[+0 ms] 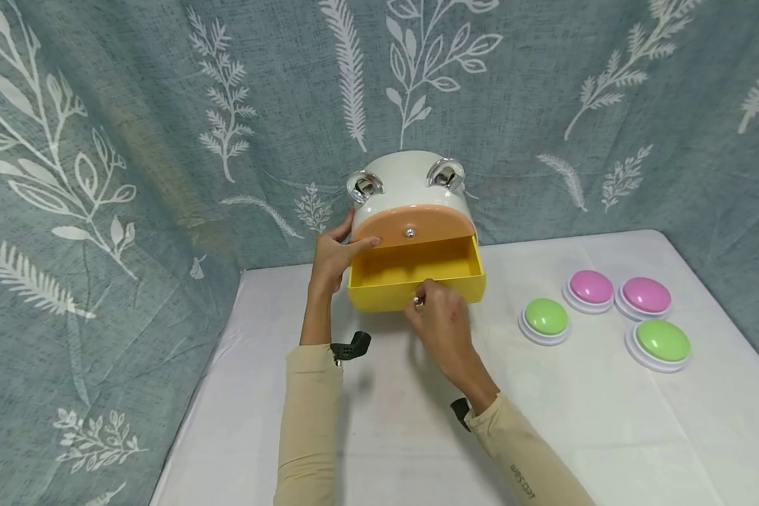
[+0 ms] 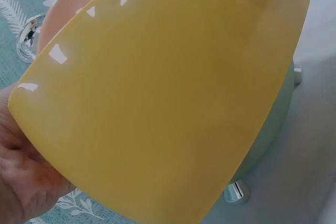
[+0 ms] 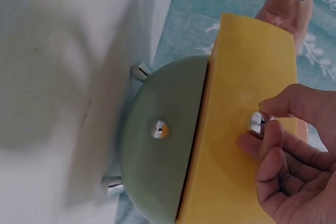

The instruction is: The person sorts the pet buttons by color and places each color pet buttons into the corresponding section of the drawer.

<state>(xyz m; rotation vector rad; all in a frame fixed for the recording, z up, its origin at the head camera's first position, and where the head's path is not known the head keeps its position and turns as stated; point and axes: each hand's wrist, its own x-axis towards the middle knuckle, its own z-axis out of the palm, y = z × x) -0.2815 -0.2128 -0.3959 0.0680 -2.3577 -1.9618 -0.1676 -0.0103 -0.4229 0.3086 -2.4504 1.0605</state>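
A small rounded cabinet (image 1: 406, 176) with a white top, an orange upper front and silver ring-shaped ears stands at the back of the table. Its yellow drawer (image 3: 226, 182) is pulled out, and the inside I can see is bare. My right hand (image 1: 444, 320) pinches the drawer's silver knob (image 3: 256, 123) between thumb and fingers. Against the cabinet's left side rests my left hand (image 1: 335, 256), thumb extended onto the orange front; the drawer hides part of it in the left wrist view. Below the drawer, a green lower front (image 3: 163, 156) shows its own silver knob.
On the right of the white table (image 1: 392, 422) sit two pink push lights (image 1: 591, 288) and two green push lights (image 1: 546, 317) with white bases. Patterned teal cloth (image 1: 278, 105) hangs behind and along the sides. Short silver feet (image 3: 113, 185) hold the cabinet up.
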